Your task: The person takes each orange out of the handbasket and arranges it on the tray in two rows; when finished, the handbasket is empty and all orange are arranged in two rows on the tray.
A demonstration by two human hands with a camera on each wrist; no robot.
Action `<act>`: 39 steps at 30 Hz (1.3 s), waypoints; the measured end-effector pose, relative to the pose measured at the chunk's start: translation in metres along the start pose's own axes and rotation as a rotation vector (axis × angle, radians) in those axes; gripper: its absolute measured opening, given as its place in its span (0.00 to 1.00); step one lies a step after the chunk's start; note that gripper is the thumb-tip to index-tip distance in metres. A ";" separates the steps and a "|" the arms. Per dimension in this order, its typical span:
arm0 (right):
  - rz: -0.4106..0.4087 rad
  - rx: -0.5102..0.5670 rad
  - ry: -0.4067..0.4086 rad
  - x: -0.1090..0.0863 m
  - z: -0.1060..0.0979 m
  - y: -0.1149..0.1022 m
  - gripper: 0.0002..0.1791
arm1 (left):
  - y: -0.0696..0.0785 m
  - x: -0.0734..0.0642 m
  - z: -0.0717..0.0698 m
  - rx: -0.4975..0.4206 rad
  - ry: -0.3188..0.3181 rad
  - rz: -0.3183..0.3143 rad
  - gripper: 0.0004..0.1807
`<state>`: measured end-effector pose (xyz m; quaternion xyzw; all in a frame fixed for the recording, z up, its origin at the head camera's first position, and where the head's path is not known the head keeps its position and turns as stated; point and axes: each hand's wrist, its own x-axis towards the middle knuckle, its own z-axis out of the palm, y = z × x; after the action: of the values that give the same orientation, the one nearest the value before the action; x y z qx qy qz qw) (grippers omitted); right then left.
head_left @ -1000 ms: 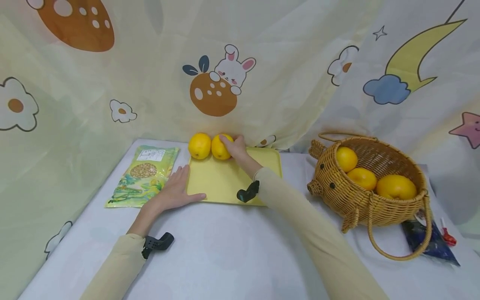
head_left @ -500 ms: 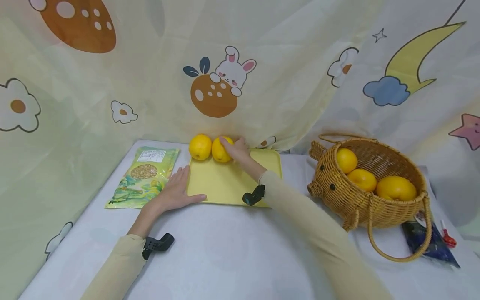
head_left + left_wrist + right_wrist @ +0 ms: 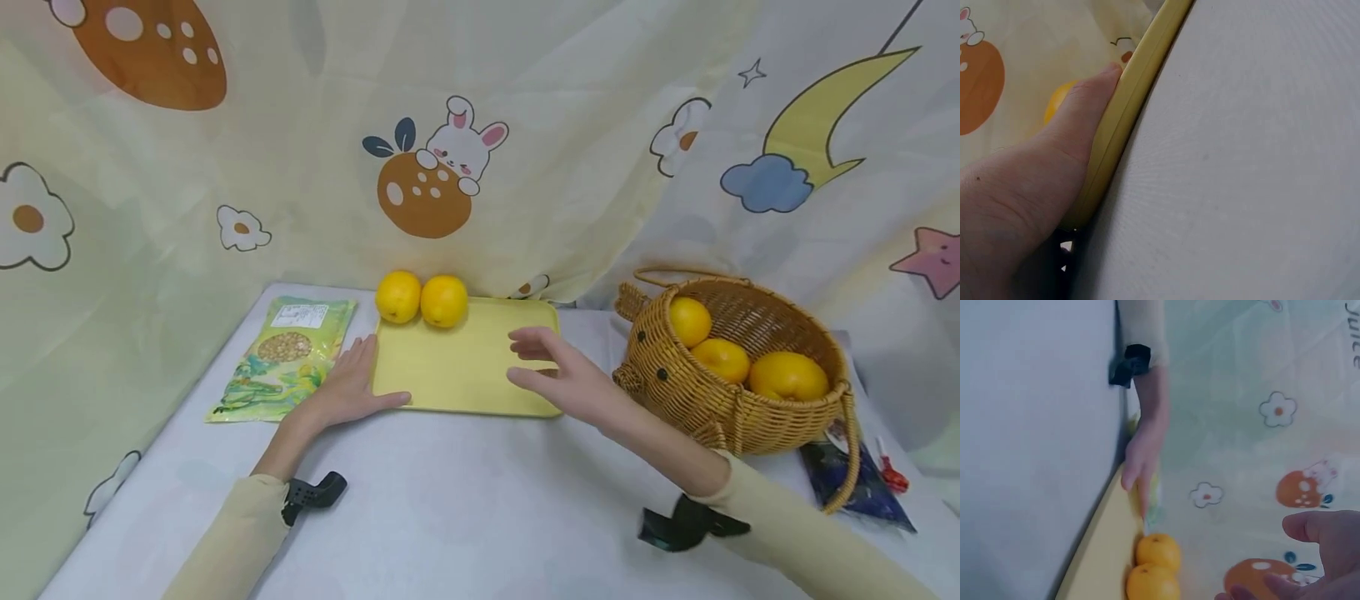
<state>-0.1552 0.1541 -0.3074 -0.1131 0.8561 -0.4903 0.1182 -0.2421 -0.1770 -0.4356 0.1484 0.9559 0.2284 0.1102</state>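
Two yellow-orange oranges, the left one (image 3: pixel 398 297) and the right one (image 3: pixel 444 302), sit side by side at the back left of a pale yellow tray (image 3: pixel 457 375). My left hand (image 3: pixel 348 387) lies spread at the tray's near left corner, fingers along its left side. In the left wrist view the thumb (image 3: pixel 1079 115) rests along the tray's front rim. Over the tray's right front part, my right hand (image 3: pixel 562 375) hangs with loosely bent fingers and nothing in its grasp. Both oranges (image 3: pixel 1158 551) also show in the right wrist view, apart from that hand.
To the right stands a pig-shaped wicker basket (image 3: pixel 780 433) with 3 oranges (image 3: pixel 789 376) visible inside. A green-yellow bag of grains (image 3: pixel 285 346) lies left of the tray. Beyond the basket lie a dark blue packet (image 3: pixel 862 492) and a red-wrapped lollipop (image 3: pixel 892 477). A printed curtain (image 3: pixel 315 167) hangs behind.
My right hand has let go of the right orange and moved right and toward me, to the tray's front right. The left hand has stayed in place on the tray's edge.
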 end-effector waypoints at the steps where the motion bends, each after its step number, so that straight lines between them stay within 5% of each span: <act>1: -0.020 -0.008 0.009 -0.013 -0.005 0.001 0.29 | 0.000 -0.001 0.000 -0.001 0.000 -0.001 0.72; 7: -0.048 -0.070 0.106 -0.065 -0.038 0.019 0.26 | 0.000 -0.005 0.002 -0.014 0.000 0.001 0.71; 16: 0.068 -0.006 0.154 -0.091 -0.078 0.041 0.26 | 0.000 -0.002 0.003 -0.005 0.004 -0.001 0.71; 31: 0.073 -0.033 0.124 -0.091 -0.111 0.049 0.26 | 0.002 0.003 0.000 0.011 0.005 0.002 0.72; 39: 0.207 0.075 0.024 -0.063 -0.177 0.060 0.24 | 0.002 0.004 0.001 0.026 0.014 0.013 0.71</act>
<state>-0.1553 0.3476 -0.2665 -0.0139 0.8455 -0.5085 0.1621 -0.2454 -0.1733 -0.4358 0.1543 0.9585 0.2177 0.1003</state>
